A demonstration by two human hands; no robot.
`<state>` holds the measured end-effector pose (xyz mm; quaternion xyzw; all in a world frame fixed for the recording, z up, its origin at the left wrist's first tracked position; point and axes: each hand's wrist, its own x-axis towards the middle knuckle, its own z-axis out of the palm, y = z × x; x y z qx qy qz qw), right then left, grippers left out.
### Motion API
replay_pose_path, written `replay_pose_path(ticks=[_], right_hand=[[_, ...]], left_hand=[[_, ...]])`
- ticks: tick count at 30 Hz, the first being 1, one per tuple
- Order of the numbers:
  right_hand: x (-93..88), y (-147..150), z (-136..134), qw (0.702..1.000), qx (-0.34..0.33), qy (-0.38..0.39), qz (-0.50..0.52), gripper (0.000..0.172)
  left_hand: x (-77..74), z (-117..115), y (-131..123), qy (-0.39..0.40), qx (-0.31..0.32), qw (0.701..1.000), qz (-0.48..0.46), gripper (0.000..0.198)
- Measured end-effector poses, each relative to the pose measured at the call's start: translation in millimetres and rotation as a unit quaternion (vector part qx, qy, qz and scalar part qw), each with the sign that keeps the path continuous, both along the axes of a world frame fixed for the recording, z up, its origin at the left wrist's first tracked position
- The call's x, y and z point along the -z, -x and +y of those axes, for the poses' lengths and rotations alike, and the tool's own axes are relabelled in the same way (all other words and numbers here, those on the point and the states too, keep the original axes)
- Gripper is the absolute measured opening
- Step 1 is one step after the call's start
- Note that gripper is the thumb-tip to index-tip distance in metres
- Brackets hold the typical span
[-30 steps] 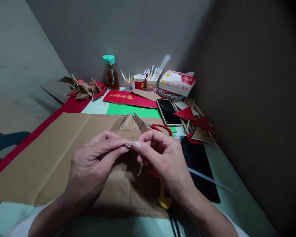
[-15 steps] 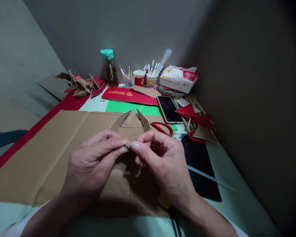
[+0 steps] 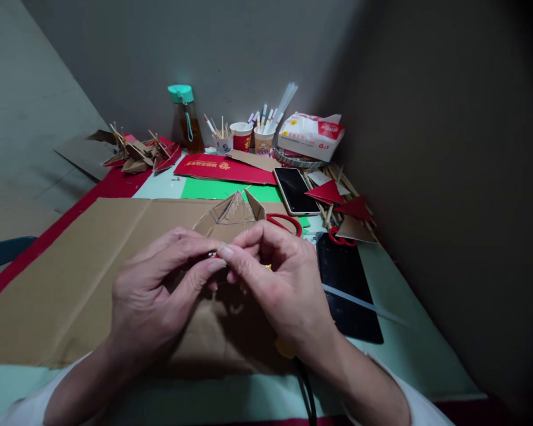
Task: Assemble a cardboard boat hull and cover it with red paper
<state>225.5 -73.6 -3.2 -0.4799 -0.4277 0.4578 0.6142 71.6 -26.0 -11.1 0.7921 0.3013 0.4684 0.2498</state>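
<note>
My left hand and my right hand meet fingertip to fingertip over a large brown cardboard sheet. Both pinch the same tiny piece, red and partly shiny, at about the middle of the view; most of it is hidden by my fingers. Just beyond my fingertips stands a small folded cardboard model with raised pointed flaps. Red-handled scissors lie to its right. A yellow tool peeks out under my right wrist.
A phone, red triangles, wooden sticks and a black mat lie on the right. At the back stand a teal-capped bottle, cups of pens, a bag, red and green sheets, and small cardboard boats far left.
My hands have stayed pinched together on the small piece and shifted slightly left. The view has drifted a little, so the table's things sit slightly further left and up.
</note>
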Motion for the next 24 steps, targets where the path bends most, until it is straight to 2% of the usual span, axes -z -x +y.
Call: replay_pose_path(ticks=[4,6,8,10,13,15,17,21,24], right_hand=[[5.0,-9.1,1.8,0.997,-0.08,-0.018,-0.008,0.017],[5.1,-13.0,2.2,0.992,-0.124,-0.021,-0.004,0.021],[2.8,-15.5,1.5,0.991,-0.129,-0.018,-0.009,0.02],[-1.0,-17.6,0.1,0.995,-0.088,-0.026,-0.031,0.012],[-5.5,-23.8,-1.0,0.99,0.037,-0.08,-0.109,0.012],[-6.4,-30.0,-0.1,0.968,0.108,-0.126,-0.188,0.009],[-6.3,-36.0,1.8,0.938,0.126,-0.162,-0.279,0.01],[-5.4,-40.5,5.3,0.88,0.048,-0.219,-0.419,0.024],[-2.9,-37.8,6.3,0.861,-0.036,-0.235,-0.45,0.035]], left_hand=[[-3.4,-3.1,-2.2,-0.014,-0.017,1.0,-0.006,0.022],[-3.2,-2.7,-1.9,-0.009,-0.038,0.999,-0.018,0.019],[-2.4,-1.1,-0.4,0.015,-0.058,0.998,-0.033,0.014],[-2.4,1.1,2.6,0.037,-0.071,0.996,-0.036,0.015],[-5.5,3.2,8.3,0.067,-0.08,0.994,-0.031,0.018],[-9.1,3.8,11.5,0.08,-0.079,0.993,-0.039,0.017],[-12.7,4.2,13.2,0.104,-0.071,0.99,-0.055,0.017],[-16.0,5.8,13.9,0.149,-0.049,0.984,-0.08,0.016],[-15.8,6.9,14.3,0.162,-0.049,0.981,-0.09,0.017]])
